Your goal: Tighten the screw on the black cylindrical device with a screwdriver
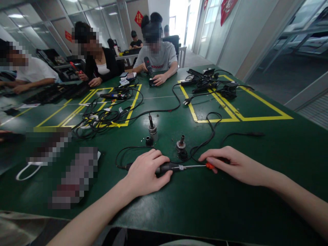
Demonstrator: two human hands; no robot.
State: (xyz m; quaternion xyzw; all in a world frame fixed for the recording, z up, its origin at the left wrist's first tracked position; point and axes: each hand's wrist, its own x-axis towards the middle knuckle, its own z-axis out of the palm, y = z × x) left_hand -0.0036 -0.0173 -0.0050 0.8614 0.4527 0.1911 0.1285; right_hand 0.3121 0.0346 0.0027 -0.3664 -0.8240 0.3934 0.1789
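On the green table (230,201), my left hand (148,171) is closed over a black, tube-shaped corded tool (165,167), which lies flat; its exact kind is unclear. My right hand (228,164) pinches the orange-red handle of a screwdriver (197,166). The screwdriver's thin metal shaft points left, reaching the tool's right end; whether they touch is unclear. Just beyond my hands stand a metal cylindrical part with an upright shaft (152,130) and a round metal part with a short stem (180,145). Beside them lie a small black cap (148,140) and a black ring (182,155).
Black cables (207,136) run across the table. Tangled cords (99,114) lie at left, and a heap of black parts (205,80) lies back right by yellow tape (217,120). Blurred-out objects (77,174) rest at left. A co-worker (159,58) holding a power driver (148,65) sits opposite.
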